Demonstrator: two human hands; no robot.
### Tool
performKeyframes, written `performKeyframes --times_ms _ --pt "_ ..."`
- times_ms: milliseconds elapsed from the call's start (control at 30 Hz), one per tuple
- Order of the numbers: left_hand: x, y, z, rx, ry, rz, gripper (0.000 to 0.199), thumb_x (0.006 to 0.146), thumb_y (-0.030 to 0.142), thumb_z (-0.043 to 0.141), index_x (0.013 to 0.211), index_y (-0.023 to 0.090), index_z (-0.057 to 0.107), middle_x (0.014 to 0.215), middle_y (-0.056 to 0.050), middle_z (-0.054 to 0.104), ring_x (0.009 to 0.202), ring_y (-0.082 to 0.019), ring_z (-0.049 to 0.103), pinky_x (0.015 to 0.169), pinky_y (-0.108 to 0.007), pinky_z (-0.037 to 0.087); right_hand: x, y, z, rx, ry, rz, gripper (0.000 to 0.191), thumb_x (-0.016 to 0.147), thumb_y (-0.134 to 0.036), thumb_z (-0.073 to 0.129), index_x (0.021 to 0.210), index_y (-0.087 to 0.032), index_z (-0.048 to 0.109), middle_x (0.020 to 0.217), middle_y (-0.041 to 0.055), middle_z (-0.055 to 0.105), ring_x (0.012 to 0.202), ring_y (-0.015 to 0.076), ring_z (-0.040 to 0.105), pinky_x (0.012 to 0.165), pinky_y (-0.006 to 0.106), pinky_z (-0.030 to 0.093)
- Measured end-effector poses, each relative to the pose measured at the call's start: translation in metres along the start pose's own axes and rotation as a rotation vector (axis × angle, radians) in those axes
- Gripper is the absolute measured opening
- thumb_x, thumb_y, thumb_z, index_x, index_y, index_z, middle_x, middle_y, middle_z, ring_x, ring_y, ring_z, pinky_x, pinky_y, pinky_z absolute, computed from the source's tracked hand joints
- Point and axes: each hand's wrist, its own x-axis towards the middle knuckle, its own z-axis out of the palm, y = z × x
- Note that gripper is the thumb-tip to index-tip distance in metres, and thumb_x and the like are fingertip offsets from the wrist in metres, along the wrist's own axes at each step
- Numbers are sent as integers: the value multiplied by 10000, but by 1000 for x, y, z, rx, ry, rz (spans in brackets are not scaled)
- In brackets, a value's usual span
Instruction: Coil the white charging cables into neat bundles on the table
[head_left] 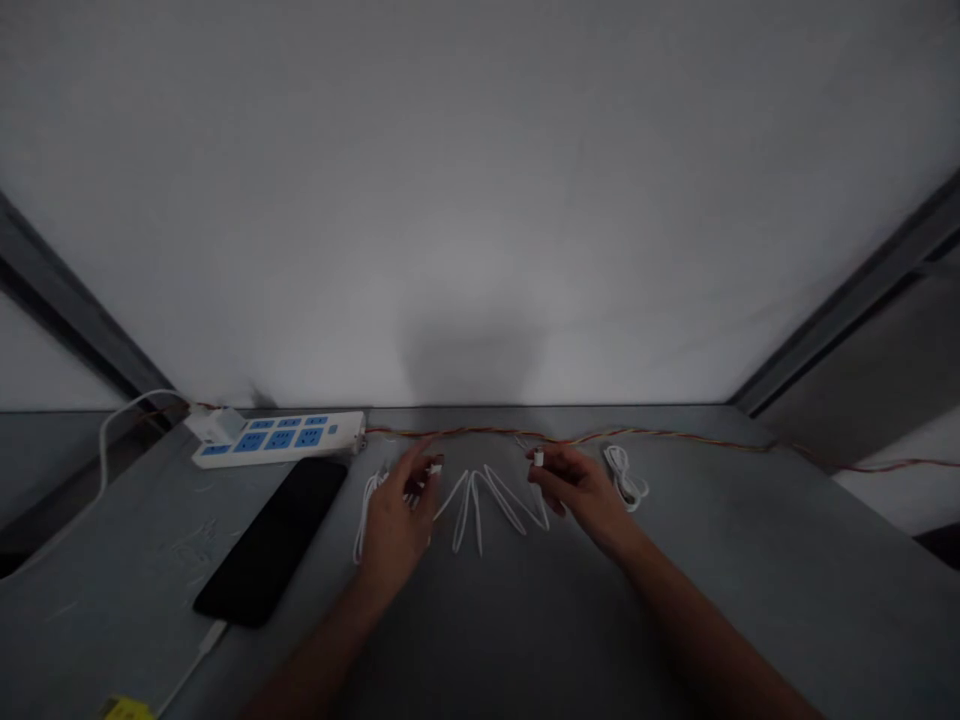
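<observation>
Left hand (395, 525) beside a black smartphone (270, 540), power strip (277, 440) behind

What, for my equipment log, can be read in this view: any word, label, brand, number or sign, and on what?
No text is legible. Any markings on the white power strip are too small to read; the yellow tag at the lower edge is too blurred; the black phone shows none.
</observation>
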Motion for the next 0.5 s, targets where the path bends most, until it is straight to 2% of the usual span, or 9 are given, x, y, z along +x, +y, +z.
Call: performKeyframes --times_ms 100,200,267,400,500 --pt "2 1 -3 -89 -73 -21 283 864 321 580 1104 222 691 1025 -41 754 841 -176 684 761 -290 535 0 -1 -3 -55 0 -30 348 748 -441 751 946 -175 647 578 -55 536 437 86 466 400 195 365" --pt "3 5 -7 -76 -129 -20 229 842 317 604 1010 234 737 981 -25 761 749 -160 663 693 -274 522 -1 -4 -5 -114 -41 -22 351 756 -466 742 914 -162 661 560 -35 573 450 95 502 429 200 414" --pt "3 7 -8 -95 -158 -41 218 841 319 606 987 229 740 945 -20 764 709 -156 659 664 -270 519 -3 -7 -5 -134 -79 -7 374 755 -486 740 909 -153 669 567 -15 601 458 100 519 443 205 432" --pt "1 9 -7 -102 -197 -29 207 850 330 596 957 210 727 936 -32 762 808 -185 684 727 -291 524 -6 -10 -3 -186 -94 -1 401 771 -523 719 908 -147 693 569 6 616 466 112 542 462 218 459" --pt "-1 9 -5 -55 -240 18 204 891 320 539 984 208 683 987 -36 751 850 -179 685 757 -293 520 -6 -9 -2 -180 -66 -59 376 757 -518 733 864 -159 712 686 38 655 516 124 575 462 221 475"
